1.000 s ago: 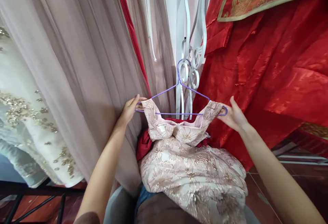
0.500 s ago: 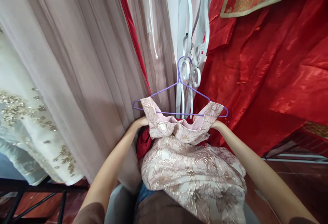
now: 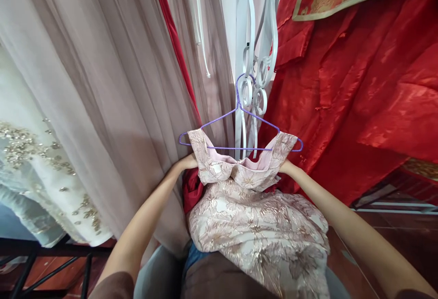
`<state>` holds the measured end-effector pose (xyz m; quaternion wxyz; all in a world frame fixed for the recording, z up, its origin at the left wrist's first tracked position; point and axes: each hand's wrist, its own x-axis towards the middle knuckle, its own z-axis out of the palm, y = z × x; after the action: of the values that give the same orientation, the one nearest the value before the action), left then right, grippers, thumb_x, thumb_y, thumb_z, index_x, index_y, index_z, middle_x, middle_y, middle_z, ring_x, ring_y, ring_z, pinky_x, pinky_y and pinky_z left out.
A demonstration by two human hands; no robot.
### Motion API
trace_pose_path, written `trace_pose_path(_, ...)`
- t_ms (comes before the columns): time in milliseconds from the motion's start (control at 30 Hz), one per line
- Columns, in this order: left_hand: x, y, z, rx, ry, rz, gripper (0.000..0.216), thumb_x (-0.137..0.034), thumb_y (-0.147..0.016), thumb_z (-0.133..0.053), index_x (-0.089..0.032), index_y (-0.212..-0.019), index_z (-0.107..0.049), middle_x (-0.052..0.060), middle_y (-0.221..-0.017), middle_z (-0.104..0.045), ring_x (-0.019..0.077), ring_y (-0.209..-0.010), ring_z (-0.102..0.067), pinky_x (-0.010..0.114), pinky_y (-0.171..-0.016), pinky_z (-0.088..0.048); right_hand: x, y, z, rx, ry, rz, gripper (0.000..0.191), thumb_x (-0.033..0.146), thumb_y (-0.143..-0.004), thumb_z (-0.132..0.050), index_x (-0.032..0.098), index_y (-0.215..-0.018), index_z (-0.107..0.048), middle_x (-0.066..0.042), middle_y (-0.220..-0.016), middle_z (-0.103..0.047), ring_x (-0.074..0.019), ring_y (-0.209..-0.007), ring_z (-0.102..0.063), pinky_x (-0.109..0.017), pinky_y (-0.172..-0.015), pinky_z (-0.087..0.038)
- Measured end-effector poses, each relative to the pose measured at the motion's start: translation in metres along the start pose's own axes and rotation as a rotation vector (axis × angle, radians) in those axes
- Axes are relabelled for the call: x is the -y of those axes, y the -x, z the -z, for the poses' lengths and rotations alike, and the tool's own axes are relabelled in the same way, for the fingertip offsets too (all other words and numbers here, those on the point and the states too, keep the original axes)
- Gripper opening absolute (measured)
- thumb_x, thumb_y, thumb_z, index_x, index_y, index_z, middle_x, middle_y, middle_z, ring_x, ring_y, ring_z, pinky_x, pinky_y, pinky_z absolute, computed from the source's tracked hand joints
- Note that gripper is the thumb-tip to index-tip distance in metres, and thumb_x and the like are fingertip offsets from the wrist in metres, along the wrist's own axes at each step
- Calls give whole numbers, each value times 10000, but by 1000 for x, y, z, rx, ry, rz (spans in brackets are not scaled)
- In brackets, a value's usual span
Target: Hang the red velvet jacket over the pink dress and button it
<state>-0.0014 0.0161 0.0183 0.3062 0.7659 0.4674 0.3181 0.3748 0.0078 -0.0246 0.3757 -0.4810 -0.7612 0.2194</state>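
Note:
A pink and cream brocade dress (image 3: 246, 217) with metallic floral relief hangs by its wide shoulder straps on a purple hanger (image 3: 239, 148). Its skirt spreads bunched toward my lap. My left hand (image 3: 190, 161) reaches behind the bodice below the left strap, and my right hand (image 3: 284, 166) goes behind it below the right strap. Both sets of fingers are hidden by the fabric, so their grip does not show. Dark red cloth (image 3: 192, 190) peeks out behind the bodice on the left.
White scrolled metalwork (image 3: 262, 73) stands behind the hanger. Dusty-pink tulle (image 3: 112, 84) hangs at the left, beside a white gown with gold sequins (image 3: 37, 148). Red satin garments (image 3: 362, 98) fill the right. A black metal frame (image 3: 30, 262) is low at left.
The right end of the hanger, the right strap and my right hand have shifted slightly inward and up. Otherwise the dress and my left hand look nearly the same.

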Motion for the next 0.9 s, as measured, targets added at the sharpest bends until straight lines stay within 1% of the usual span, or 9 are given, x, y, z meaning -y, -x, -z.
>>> trace_pose_path(133,0,9,3,-9,-86,20,237,-415,-544,-750,-222,-653,-666,48,-823,-733,254,-835,-662,357,-812,-516,0,11,19,-20,39,3,90,310,-726,-689,231,-769,-698,-70,-887,-709,-311,-934,-634,-494,-900,-492)
trace_pose_path(200,1,17,8,-29,-130,41,224,-376,-513,-772,-231,-653,-674,49,-806,-733,275,-844,-671,348,-796,-508,4,16,29,-9,12,11,102,317,-692,-669,224,-724,-694,-59,-830,-726,-311,-883,-656,-490,-876,-507)
trace_pose_path(300,3,24,20,-84,-145,93,215,-365,-505,-783,-234,-647,-688,54,-741,-726,302,-842,-678,353,-783,-502,7,17,45,2,-157,-20,191,401,-673,-649,214,-688,-684,-44,-736,-737,-278,-749,-682,-472,-806,-541)
trace_pose_path(433,2,20,41,-27,-2,88,309,-483,-520,-768,-211,-650,-699,53,-714,-728,290,-832,-668,396,-818,-508,5,9,65,-67,-401,-86,284,467,-572,-744,217,-691,-684,-29,-747,-748,-257,-792,-694,-434,-857,-527)
trace_pose_path(533,-5,12,57,-24,192,117,377,-508,-547,-765,-173,-707,-703,70,-719,-724,271,-813,-668,402,-808,-517,8,-2,77,-47,-577,-183,357,507,-497,-786,219,-675,-673,-25,-742,-745,-241,-774,-697,-380,-819,-537)
trace_pose_path(667,-27,-1,72,-86,516,258,323,-437,-597,-780,-152,-712,-681,68,-683,-710,243,-724,-678,363,-724,-541,29,-23,93,8,-718,-303,369,505,-489,-797,217,-672,-655,-21,-690,-721,-203,-643,-676,-323,-674,-544)
trace_pose_path(767,-52,-12,82,-59,594,313,312,-443,-649,-750,-150,-712,-660,62,-666,-696,209,-640,-662,332,-662,-543,54,-40,110,0,-736,-274,339,434,-527,-812,221,-745,-662,15,-723,-701,-156,-650,-652,-265,-657,-520)
trace_pose_path(833,-70,-16,89,-80,571,271,327,-457,-676,-728,-147,-745,-651,54,-664,-682,186,-613,-644,309,-637,-532,75,-45,124,-44,-634,-187,310,436,-596,-783,223,-783,-658,27,-777,-691,-140,-695,-641,-251,-692,-505)
trace_pose_path(900,-89,-15,94,-206,491,152,329,-473,-698,-703,-156,-741,-627,23,-641,-651,153,-583,-609,263,-598,-503,99,-42,138,-105,-451,-107,291,458,-666,-736,221,-816,-657,22,-827,-686,-138,-733,-627,-262,-727,-488)
